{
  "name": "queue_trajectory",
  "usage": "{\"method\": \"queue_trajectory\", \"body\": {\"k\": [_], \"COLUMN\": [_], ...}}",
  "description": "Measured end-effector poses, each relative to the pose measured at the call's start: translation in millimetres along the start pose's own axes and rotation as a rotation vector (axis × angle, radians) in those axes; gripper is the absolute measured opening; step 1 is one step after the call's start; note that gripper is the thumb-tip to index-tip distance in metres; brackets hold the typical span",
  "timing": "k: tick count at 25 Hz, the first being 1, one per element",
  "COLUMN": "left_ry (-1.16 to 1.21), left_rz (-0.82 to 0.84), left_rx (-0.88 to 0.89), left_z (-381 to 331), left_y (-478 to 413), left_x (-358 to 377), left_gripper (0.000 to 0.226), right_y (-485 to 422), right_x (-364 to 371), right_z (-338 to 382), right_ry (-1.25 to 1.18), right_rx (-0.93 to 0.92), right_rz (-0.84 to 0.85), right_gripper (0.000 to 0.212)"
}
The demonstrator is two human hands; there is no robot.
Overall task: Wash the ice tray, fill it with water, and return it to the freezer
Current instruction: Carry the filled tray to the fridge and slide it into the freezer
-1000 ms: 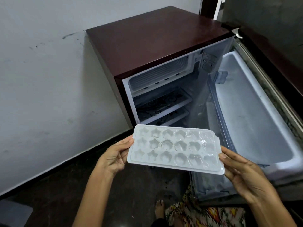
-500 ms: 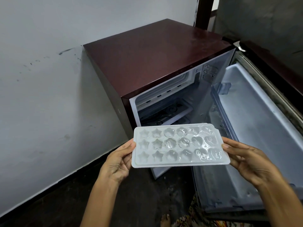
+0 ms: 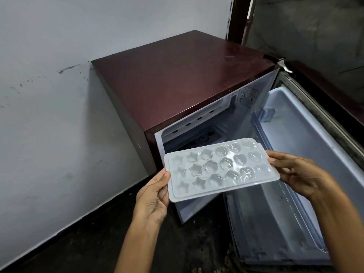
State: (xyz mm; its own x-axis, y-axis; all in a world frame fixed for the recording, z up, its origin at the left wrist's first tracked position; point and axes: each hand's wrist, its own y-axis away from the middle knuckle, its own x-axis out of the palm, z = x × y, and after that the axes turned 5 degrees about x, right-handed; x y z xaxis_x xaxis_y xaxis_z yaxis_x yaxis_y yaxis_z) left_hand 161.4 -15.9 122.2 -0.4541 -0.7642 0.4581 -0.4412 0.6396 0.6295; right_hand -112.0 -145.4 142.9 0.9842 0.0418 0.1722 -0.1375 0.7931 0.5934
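Scuffed white wall [image 3: 49, 125], dark floor [image 3: 88, 243], brown post [image 3: 237, 16], rough grey wall [image 3: 315, 26]

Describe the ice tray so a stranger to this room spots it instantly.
Find the maroon fridge, door open. Just before it, the left hand and right hand hold a flat whitish ice tray by its ends. Nothing else has star-shaped pockets.

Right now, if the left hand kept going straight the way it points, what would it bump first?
The left hand holds the white plastic ice tray, so that comes first. Beyond it, probably the open front of the dark red fridge; depth is unclear.
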Motion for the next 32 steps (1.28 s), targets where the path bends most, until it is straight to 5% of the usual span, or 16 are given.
{"method": "queue_trajectory", "body": {"k": [32], "left_ry": [0.254], "left_rz": [-0.120], "left_rx": [0.129], "left_z": [24.8], "left_y": [-23.1], "left_x": [57.6], "left_gripper": [0.031], "right_y": [-107.7], "right_x": [8.7], "right_z": [71.0], "right_ry": [0.167], "right_rx": [0.060], "right_rz": [0.092], "right_gripper": [0.026]}}
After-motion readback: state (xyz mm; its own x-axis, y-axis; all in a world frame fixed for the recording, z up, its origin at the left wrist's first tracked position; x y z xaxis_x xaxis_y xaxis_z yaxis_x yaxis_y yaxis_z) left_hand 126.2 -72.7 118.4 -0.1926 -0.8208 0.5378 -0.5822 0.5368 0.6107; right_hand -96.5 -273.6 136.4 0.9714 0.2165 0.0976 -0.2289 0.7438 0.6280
